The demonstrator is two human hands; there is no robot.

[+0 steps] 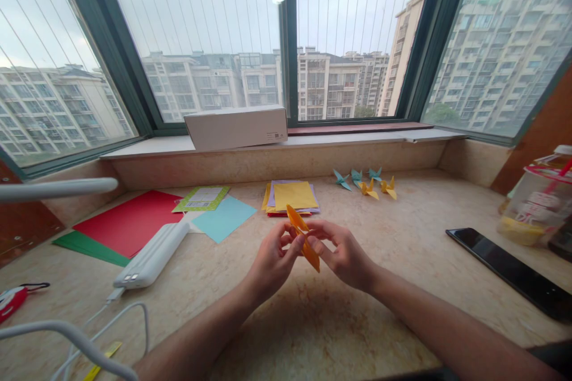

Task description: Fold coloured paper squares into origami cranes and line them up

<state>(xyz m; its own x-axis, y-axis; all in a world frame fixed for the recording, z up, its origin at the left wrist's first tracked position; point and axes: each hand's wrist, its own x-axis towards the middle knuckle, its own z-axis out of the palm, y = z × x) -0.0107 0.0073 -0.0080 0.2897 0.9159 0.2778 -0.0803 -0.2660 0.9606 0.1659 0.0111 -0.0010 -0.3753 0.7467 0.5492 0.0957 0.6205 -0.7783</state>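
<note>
Between my two hands, raised over the middle of the counter, is a piece of folded orange paper, tilted, with an open fold at its upper end. My left hand pinches its left side with thumb and fingers. From the other side, my right hand grips it with the thumb near the middle. Just beyond my hands lies a stack of square paper, yellow on top with purple and red edges below. Farther right stand several folded paper cranes: blue ones behind and yellow ones in front.
Red paper, green paper, a light blue sheet and a green packet lie left. A white power bank with a cable is nearer. A phone and plastic cup are right; a white box sits on the sill.
</note>
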